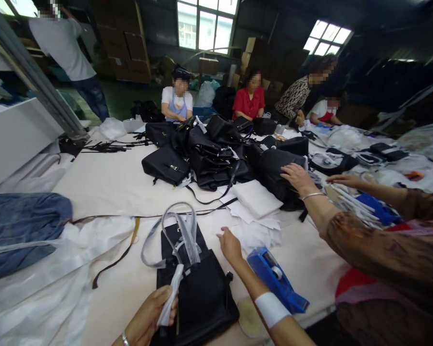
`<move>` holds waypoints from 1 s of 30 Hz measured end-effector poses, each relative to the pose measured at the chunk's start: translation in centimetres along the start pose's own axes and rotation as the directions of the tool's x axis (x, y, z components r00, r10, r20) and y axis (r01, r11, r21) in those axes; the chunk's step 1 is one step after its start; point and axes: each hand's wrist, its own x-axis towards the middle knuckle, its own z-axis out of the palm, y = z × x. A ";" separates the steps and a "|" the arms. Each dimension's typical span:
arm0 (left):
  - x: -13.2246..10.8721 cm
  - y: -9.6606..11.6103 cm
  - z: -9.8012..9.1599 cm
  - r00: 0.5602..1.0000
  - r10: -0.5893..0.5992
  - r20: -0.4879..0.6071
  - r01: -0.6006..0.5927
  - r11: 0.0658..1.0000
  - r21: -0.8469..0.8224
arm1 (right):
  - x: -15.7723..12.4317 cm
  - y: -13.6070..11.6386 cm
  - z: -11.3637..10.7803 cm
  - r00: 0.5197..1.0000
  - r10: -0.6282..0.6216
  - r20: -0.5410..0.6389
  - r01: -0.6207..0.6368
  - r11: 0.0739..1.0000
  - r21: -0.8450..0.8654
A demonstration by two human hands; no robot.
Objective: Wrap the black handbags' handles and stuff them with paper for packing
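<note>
A black backpack (205,288) lies on the table in front of me, its straps (189,235) wrapped in clear plastic. My left hand (159,307) is closed round a white folded strip (171,293), held above the backpack's left side. To the right of the bag, my right hand (231,247) reaches forward with its fingers partly stretched and apart, and I see nothing in it. Just beyond its fingertips lie white paper sheets (263,235). A blue tape dispenser (277,281) rests beside my right forearm.
Black bags (216,149) are heaped mid-table, with a white paper stack (258,198) before them. On the right, a co-worker's hand (299,178) touches a black bag. Denim cloth (21,235) and white sheeting (57,288) lie left. Several people work across the table.
</note>
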 end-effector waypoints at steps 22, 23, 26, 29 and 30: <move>7.6 -1.8 13.0 0.960 0.237 0.148 -0.206 0.241 0.948 | -7.8 11.6 -0.4 0.970 0.216 -0.113 -0.180 0.947 0.265; 7.9 -2.3 13.2 0.962 0.244 0.120 -0.192 0.300 0.934 | -9.1 12.3 -0.3 0.964 0.233 -0.127 -0.181 0.927 0.328; 7.9 -3.2 13.0 0.960 0.264 0.094 -0.195 0.387 0.901 | -11.9 13.4 0.1 0.943 0.304 -0.133 -0.202 0.844 0.497; 6.8 -3.5 13.0 0.938 0.327 0.113 -0.270 0.486 0.831 | -13.1 12.9 0.0 0.921 0.360 -0.147 -0.208 0.775 0.597; 6.4 -3.6 13.2 0.926 0.356 0.125 -0.318 0.557 0.767 | -13.2 12.4 -0.2 0.920 0.363 -0.147 -0.196 0.751 0.631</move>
